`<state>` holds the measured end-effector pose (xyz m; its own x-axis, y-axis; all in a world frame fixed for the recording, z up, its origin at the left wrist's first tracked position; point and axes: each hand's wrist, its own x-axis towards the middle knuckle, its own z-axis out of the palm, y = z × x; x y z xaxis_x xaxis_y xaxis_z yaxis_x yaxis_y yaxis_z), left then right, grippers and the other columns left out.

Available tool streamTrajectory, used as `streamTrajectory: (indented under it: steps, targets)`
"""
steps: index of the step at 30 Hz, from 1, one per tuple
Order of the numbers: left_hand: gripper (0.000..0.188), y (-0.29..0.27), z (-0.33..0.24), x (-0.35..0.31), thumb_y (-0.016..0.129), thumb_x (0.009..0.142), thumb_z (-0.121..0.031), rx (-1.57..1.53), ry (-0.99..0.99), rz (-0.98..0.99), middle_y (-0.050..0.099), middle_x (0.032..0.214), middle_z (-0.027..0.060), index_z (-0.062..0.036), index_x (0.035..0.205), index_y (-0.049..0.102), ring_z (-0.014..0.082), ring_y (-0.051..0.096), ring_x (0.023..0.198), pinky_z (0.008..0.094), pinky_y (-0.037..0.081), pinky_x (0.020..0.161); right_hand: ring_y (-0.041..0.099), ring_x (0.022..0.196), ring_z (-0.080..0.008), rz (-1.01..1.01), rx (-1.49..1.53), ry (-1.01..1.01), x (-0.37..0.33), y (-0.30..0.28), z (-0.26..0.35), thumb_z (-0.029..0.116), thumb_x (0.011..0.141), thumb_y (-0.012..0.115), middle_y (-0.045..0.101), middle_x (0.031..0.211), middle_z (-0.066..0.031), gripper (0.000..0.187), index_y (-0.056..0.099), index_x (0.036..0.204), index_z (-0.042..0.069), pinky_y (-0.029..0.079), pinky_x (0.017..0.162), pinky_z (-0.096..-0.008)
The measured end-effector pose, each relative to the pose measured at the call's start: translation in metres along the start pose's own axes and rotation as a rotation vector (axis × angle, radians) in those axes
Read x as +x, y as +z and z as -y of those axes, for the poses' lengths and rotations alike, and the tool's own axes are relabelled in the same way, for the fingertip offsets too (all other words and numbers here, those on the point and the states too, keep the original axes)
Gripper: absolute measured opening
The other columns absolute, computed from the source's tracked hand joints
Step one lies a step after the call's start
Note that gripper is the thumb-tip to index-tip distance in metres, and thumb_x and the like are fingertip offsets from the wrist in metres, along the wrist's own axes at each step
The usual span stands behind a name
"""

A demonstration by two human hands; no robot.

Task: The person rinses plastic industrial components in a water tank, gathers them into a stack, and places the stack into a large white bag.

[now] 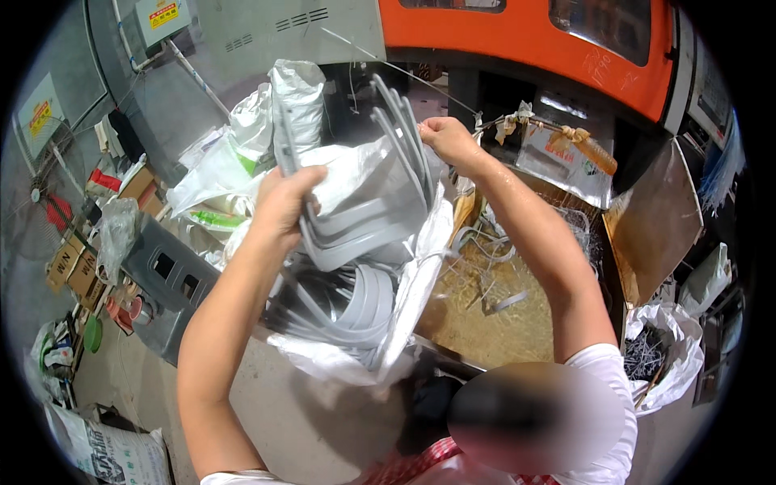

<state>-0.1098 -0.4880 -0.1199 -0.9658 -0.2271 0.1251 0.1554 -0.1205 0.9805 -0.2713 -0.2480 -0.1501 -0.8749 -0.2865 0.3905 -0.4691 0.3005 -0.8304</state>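
Observation:
Several curved, U-shaped grey plastic strips (372,230) are held together over an open white woven sack (432,242). My left hand (283,202) is wrapped round their left side, with the thumb on the inner side. At the tips of their right arms, my right hand (453,144) is closed in a pinch; its fingertips are partly hidden. More grey curved plastic strips (368,303) lie bunched inside the sack, below the held ones. The sack's rim stands up around them.
Right of the sack is a bin of murky yellowish liquid (477,331) with loose strips in it. An orange machine (525,32) stands behind. A grey plastic stool (166,283) and stuffed white sacks (297,101) are at left; another sack (679,347) of dark scraps sits far right.

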Motion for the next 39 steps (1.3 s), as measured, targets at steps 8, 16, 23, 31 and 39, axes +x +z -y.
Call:
streamTrajectory:
  steps: [8,16,23,31,39]
  targets:
    - [0.057,-0.015,0.072,0.021,0.076,0.064,-0.033,1.416,0.637,0.46,0.057,0.083,0.0262,0.0018,0.096,0.044,0.0422,0.056,0.083,0.0427,0.045,0.071,0.036,0.053,-0.0064,-0.11,0.131,0.028,-0.003,0.013,0.019,0.028,0.085,0.058,0.046,0.06,0.0038,0.027,0.063,0.079,0.002,0.031,0.047,-0.0245]
    - [0.054,-0.015,0.102,0.021,0.056,0.079,-0.034,1.379,0.371,0.851,0.054,0.111,0.0212,-0.0012,0.12,0.044,0.038,0.047,0.107,0.0464,0.028,0.097,0.058,0.066,-0.018,-0.572,0.153,-0.268,-0.073,0.023,0.022,0.016,0.081,0.056,0.062,0.074,-0.0108,0.015,0.06,0.082,0.002,0.046,0.063,-0.0307]
    - [0.049,0.006,0.031,-0.011,0.058,0.08,-0.014,1.167,0.322,0.64,0.049,0.123,0.0164,0.0021,0.124,0.043,0.0251,0.046,0.115,0.0319,0.029,0.1,0.059,0.073,-0.0323,-0.249,-0.001,0.026,-0.244,-0.023,-0.146,0.024,0.082,0.054,0.061,0.077,-0.0157,0.021,0.058,0.083,0.003,0.046,0.063,-0.0385]
    - [0.045,0.152,0.058,-0.167,0.069,0.07,-0.029,0.768,0.519,0.744,0.062,0.099,0.0179,0.0032,0.1,0.061,0.0297,0.059,0.094,0.0375,0.045,0.082,0.059,0.084,-0.0347,0.257,-0.654,0.821,-0.437,-0.149,-0.347,0.025,0.076,0.059,0.061,0.088,-0.0205,0.025,0.064,0.089,0.005,0.046,0.074,-0.0428]
    - [0.039,0.291,0.382,-0.122,0.064,0.075,-0.009,0.499,-0.318,0.844,0.059,0.103,0.018,0.0031,0.11,0.053,0.0255,0.057,0.096,0.0317,0.043,0.084,0.058,0.093,-0.0319,0.076,-0.668,0.957,-0.473,-0.221,-0.414,0.024,0.075,0.06,0.062,0.098,-0.0172,0.03,0.062,0.101,0.008,0.046,0.081,-0.0394]
